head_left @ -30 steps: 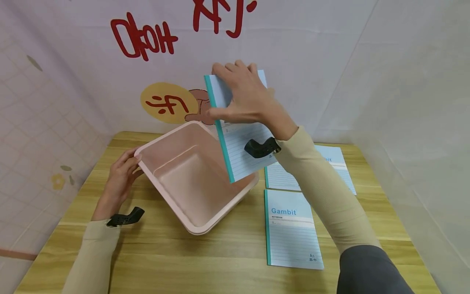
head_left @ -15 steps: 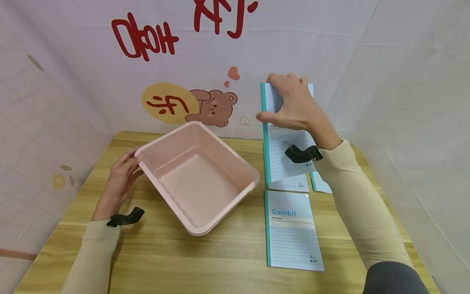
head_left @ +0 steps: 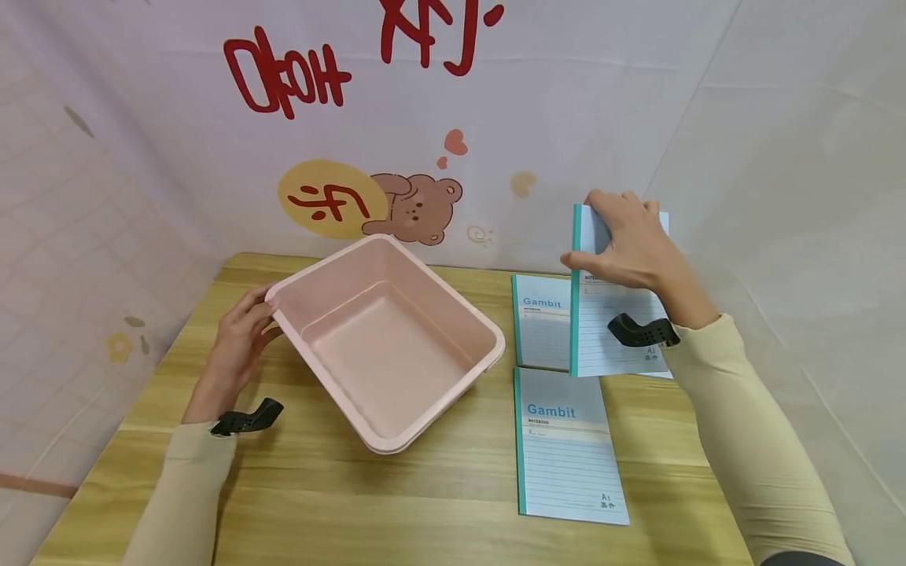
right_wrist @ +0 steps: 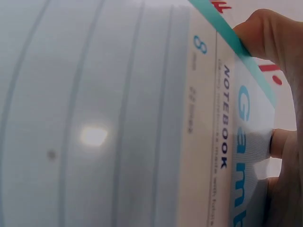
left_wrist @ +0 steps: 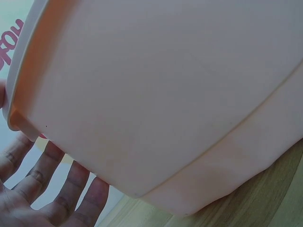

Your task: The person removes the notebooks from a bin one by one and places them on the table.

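My left hand point(head_left: 237, 338) grips the back-left corner of a pink plastic tub point(head_left: 318, 369) by its rim. In the left wrist view, the spread fingers point(left_wrist: 75, 182) lie along the tub's outer side, with the thumb barely showing at the edge. A teal-spined notebook point(head_left: 616, 338) hangs upright from my right hand point(head_left: 630, 244), held above the table's back-right part. The right wrist view shows the thumb point(right_wrist: 265, 30) at its teal spine and other fingers at its top edge. Beneath it, the notebook at the back right point(head_left: 660, 375) is mostly hidden.
On the wooden table point(head_left: 425, 519), a Gambit notebook point(head_left: 540, 330) lies at the back, and another notebook point(head_left: 569, 464) lies in front of it. A white printed cloth wall point(head_left: 566, 94) rises right behind the table. Black wrist mounts point(head_left: 248, 418) sit on both wrists.
My right hand has carried the notebook rightward from over the tub, and then lowered it toward the back-right notebook. My left hand and the tub have stayed in place.
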